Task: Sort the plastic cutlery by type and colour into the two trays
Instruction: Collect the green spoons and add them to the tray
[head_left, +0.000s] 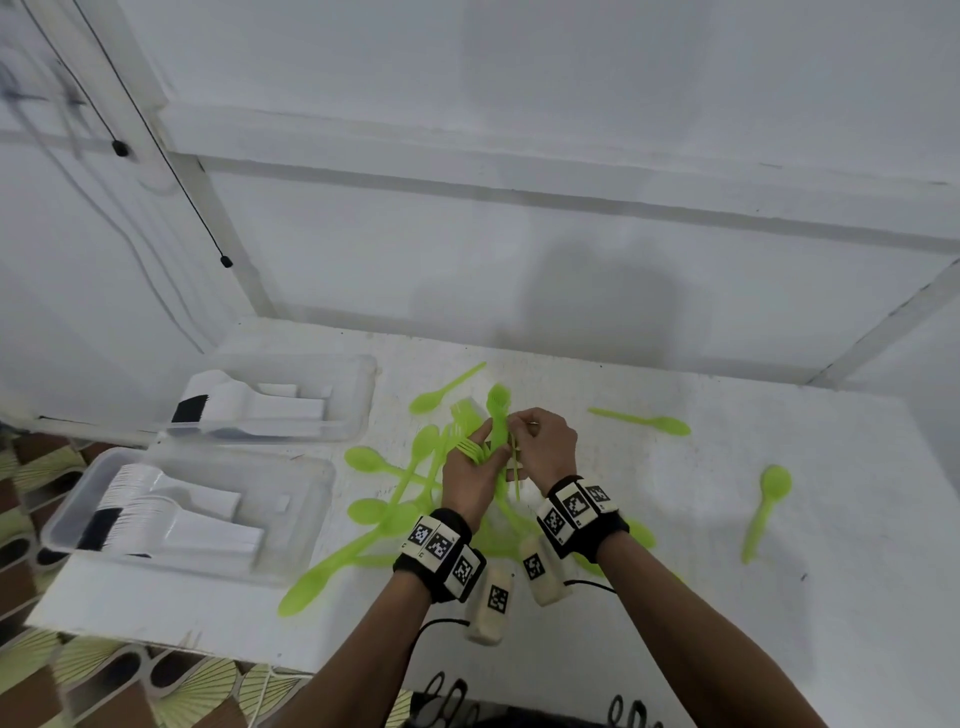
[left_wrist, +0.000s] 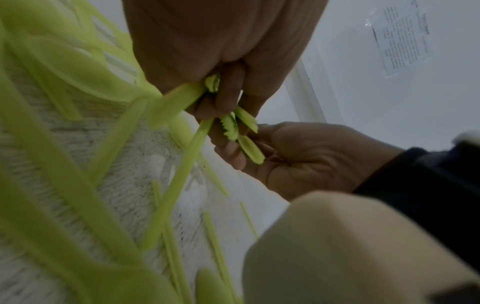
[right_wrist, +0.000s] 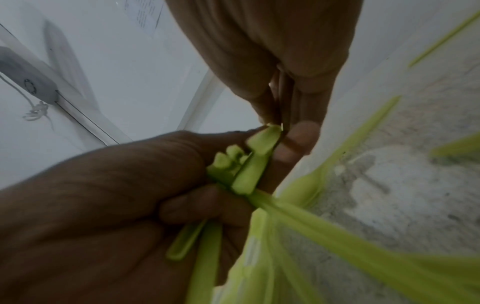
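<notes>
White table (head_left: 675, 519), hands (head_left: 511, 457) gripping upright green forks (head_left: 470, 428)

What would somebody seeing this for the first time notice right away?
The bright green cutlery scattered across the white table, most of it piled under the wrists, with single spoons lying off to the right. At the middle, the left hand grips a bunch of green forks while the right hand pinches a piece against it. At the table's left edge, two clear trays hold stacked white cutlery.
</notes>
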